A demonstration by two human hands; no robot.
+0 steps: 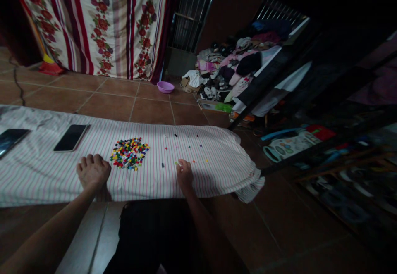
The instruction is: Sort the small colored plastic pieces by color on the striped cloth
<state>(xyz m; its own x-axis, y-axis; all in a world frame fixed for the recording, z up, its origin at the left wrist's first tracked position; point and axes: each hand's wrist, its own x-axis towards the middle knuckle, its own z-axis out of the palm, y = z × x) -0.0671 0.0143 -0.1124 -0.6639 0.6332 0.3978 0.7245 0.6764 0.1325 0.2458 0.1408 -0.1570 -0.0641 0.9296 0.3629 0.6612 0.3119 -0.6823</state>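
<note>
A striped cloth [223,175] covers a long surface before the person; beyond it hangs a flowered curtain [116,26], with a heap of clothes [229,65] far right and a purple bowl [165,87] on the floor. The left hand [93,170] lies open on the cloth, near two phones [71,137] and just left of the bead pile [130,153]. To the right, small beads [194,161] sit in spaced rows; the right hand's [185,172] bent fingers meet a yellow-green bead [176,163], whether gripping it I cannot tell.
</note>
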